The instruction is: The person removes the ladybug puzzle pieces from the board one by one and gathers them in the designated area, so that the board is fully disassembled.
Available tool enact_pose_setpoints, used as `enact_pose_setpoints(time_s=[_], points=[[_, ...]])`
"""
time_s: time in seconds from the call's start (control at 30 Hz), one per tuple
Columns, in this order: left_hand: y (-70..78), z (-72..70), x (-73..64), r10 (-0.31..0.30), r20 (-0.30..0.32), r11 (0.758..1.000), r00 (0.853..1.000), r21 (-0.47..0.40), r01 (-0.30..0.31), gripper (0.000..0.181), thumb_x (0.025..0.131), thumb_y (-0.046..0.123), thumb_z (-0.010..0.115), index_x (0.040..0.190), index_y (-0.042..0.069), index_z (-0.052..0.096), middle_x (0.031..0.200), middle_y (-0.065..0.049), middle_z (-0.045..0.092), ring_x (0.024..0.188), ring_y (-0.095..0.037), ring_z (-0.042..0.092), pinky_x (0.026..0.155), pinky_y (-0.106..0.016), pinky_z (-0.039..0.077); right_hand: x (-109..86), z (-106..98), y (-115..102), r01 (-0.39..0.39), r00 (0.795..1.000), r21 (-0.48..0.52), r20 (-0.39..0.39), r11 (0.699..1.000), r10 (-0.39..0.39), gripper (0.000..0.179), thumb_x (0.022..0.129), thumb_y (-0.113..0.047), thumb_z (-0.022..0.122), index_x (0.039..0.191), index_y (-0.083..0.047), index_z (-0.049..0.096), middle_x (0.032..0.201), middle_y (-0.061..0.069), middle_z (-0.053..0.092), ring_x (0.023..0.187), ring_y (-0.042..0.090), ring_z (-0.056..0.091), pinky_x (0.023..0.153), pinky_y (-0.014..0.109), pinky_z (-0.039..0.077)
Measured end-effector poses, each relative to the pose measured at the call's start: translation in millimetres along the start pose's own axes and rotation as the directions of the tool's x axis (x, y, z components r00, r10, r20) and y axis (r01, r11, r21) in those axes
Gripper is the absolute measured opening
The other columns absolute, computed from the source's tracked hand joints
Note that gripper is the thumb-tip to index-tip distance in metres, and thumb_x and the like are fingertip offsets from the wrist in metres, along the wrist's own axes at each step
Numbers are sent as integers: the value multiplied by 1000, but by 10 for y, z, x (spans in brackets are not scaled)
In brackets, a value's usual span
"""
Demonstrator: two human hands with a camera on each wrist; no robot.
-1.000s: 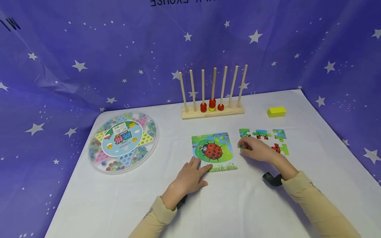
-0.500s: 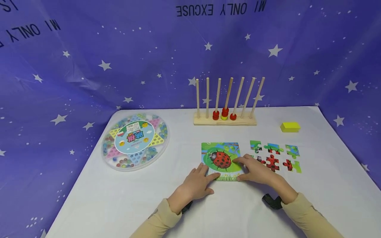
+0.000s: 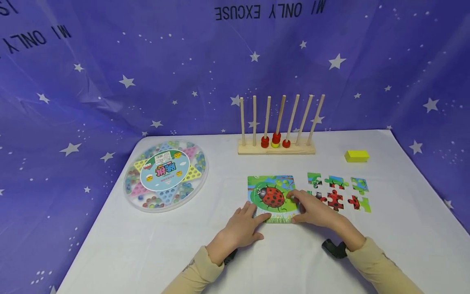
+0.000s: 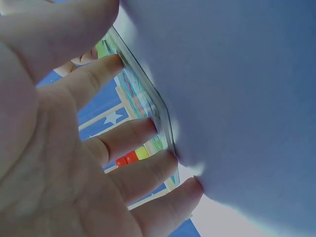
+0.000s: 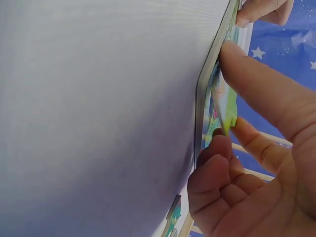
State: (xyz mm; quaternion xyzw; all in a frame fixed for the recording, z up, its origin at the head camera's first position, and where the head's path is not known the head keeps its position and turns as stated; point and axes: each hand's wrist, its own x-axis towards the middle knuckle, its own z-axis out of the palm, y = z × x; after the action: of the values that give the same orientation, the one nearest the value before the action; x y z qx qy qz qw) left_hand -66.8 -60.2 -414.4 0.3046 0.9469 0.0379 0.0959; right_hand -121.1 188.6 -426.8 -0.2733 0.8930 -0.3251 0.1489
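Observation:
A square ladybug jigsaw puzzle (image 3: 272, 197) lies on the white table. Spread fingers of my left hand (image 3: 240, 226) rest on its lower left corner and edge; in the left wrist view the left fingertips (image 4: 148, 126) lie along the board's rim. Over the lower right corner, my right hand (image 3: 313, 210) has its thumb at the bottom edge. In the right wrist view, a green-and-white puzzle piece (image 5: 228, 106) stands tilted up from the board, pinched by the right hand's fingers. Much of that piece is hidden behind the hand in the head view.
Loose puzzle pieces (image 3: 335, 200), several of them, lie in two rows right of the board. Behind stands a wooden peg abacus (image 3: 277, 150) with a few beads. A yellow block (image 3: 357, 156) sits back right, a round Chinese checkers box (image 3: 166, 175) at the left.
My right hand has moved left from the loose pieces onto the board's right side, and a piece there now tilts up. My left hand keeps its place on the board. The head view has shifted.

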Motion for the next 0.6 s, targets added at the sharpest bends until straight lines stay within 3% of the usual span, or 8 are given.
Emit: enact_pose_setpoints(time_s=[0.33,0.6], points=[[4,18,14,-2,-10,1000,1000,19,3,58,82,44,61,135,30,43,124,-12,41,125,-37,33,96,-42,34,-25,-34,19,2,1000,-39,8,999,-2,63,70,-26,79,121,-6,48,97,2,47,77,14,43,64,29,39],[1,26,12,3,-14,1000,1000,10,-2,58,82,44,61,135,31,43,122,-11,41,126,-37,32,96,-42,34,-164,-158,108,-43,998,30,-36,999,44,61,69,-34,78,117,-7,51,89,2,50,70,14,45,59,26,39]])
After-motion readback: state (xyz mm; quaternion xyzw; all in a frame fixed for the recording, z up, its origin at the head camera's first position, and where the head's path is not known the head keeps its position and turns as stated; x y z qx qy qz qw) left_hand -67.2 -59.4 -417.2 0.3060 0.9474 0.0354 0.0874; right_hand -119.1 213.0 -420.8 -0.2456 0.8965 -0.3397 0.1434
